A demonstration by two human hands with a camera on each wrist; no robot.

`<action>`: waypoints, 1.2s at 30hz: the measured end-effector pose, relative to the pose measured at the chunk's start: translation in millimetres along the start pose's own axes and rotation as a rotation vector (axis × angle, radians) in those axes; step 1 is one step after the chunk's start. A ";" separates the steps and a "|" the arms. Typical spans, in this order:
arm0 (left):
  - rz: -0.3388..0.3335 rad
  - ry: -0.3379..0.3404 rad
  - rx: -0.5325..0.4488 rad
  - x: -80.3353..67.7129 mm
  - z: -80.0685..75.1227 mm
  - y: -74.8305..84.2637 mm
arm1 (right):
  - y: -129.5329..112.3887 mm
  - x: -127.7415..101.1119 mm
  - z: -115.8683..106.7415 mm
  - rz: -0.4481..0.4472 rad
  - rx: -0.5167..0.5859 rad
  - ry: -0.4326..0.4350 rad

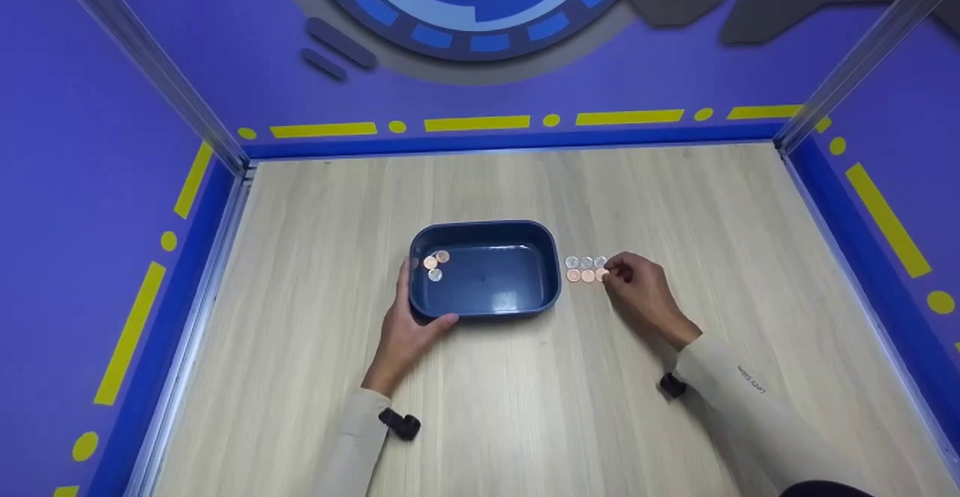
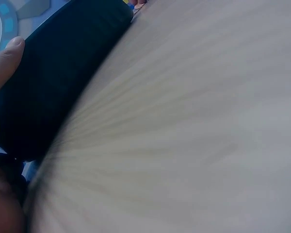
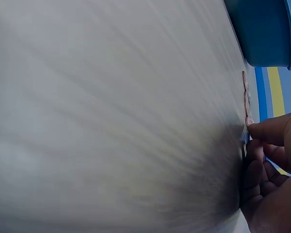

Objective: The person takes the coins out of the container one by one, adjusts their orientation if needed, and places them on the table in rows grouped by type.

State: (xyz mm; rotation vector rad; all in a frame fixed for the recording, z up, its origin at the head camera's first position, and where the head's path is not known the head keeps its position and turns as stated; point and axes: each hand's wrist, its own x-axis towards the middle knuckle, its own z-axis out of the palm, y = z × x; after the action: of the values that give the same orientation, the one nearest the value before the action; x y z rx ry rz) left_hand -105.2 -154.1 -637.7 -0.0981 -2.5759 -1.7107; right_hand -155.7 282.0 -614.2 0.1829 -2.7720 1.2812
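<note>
A dark blue plastic box with rounded corners stands on the table. My left hand holds it at the front left corner, fingers along the left wall and thumb at the front rim; in the left wrist view the thumb lies against the wall. Inside, at the left, are two copper coins and a silver coin. To the right of the box, silver coins form a row behind copper coins. My right hand pinches the rightmost copper coin, partly hidden by the fingers.
The light wood table reaches to a blue and purple wall with yellow marks at the back. More such walls with metal frame edges stand at left and right. A small black device sits on the left wrist, another on the right.
</note>
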 end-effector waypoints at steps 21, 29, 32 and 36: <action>-0.011 0.000 -0.017 -1.5 0.8 2.3 | 4.1 -4.6 5.4 -0.064 -0.046 0.030; -0.008 -0.001 -0.012 -2.7 0.8 1.3 | 3.2 -6.5 5.2 -0.035 -0.013 0.021; -0.005 -0.001 -0.012 -2.3 1.1 1.7 | -0.1 -5.1 1.8 0.003 0.028 0.003; -0.001 0.003 -0.011 -1.4 1.8 1.9 | -5.2 1.8 -5.6 0.062 0.109 -0.023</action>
State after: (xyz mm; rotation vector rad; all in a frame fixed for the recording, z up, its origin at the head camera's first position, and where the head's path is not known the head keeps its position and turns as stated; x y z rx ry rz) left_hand -103.7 -151.7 -636.8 -0.0946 -2.5651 -1.7247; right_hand -156.7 282.8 -606.5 0.1199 -2.7490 1.4560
